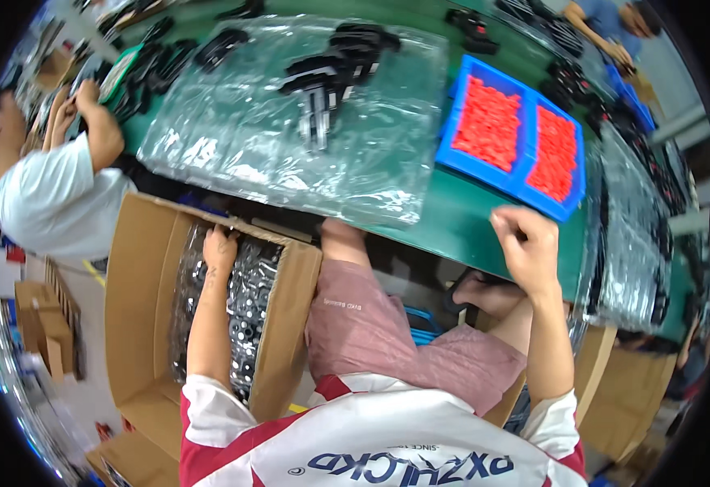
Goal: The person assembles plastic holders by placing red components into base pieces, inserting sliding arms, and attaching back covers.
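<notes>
My left hand (219, 247) reaches down into an open cardboard box (137, 284) at my left side. Its fingers are bent inward at the far end of the box, and what they hold, if anything, is hidden. Around and under that arm lie many small black and shiny parts (249, 312) with clear plastic. Over the green table's (477, 215) near edge, my right hand (528, 243) is curled, thumb toward the fingers; I cannot see what is inside it. Just beyond it sits a blue divided tray (525, 169) filled with small red pieces (489, 122).
Clear plastic sheeting (233, 122) covers the table ahead, with black parts (322, 77) on top. More plastic-covered parts (631, 235) stand at right. One person (63, 191) works at left, another (615, 32) at far right. A cardboard box (627, 398) stands at lower right.
</notes>
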Demonstrator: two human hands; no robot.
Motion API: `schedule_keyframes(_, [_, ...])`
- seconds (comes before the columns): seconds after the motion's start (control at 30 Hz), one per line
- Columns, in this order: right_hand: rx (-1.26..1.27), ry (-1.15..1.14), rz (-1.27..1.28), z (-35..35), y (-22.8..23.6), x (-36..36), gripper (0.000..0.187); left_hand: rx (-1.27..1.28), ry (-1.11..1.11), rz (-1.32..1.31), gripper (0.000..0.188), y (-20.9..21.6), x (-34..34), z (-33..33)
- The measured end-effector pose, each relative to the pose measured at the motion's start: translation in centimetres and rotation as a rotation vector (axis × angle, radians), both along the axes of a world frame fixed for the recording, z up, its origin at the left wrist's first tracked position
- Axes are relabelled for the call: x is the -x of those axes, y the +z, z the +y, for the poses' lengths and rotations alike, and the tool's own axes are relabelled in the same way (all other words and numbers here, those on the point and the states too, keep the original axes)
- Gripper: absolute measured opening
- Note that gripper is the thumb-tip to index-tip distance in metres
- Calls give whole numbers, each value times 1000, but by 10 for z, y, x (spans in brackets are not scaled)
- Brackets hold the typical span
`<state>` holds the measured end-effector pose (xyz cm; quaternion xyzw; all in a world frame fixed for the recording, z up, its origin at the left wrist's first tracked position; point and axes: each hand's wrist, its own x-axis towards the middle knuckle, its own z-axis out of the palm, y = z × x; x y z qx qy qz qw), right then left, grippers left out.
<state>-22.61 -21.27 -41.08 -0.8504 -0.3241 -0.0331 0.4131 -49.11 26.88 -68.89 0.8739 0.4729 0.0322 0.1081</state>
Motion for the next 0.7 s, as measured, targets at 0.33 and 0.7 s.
schedule_keyframes(0.33, [216, -199, -284, 50, 30, -116, 17, 587, 270, -643, 22, 111, 75, -39])
schedule_keyframes(0.7, [454, -78, -357, 71, 12, -163, 18, 1396, 126, -1562, 46, 276, 63, -211])
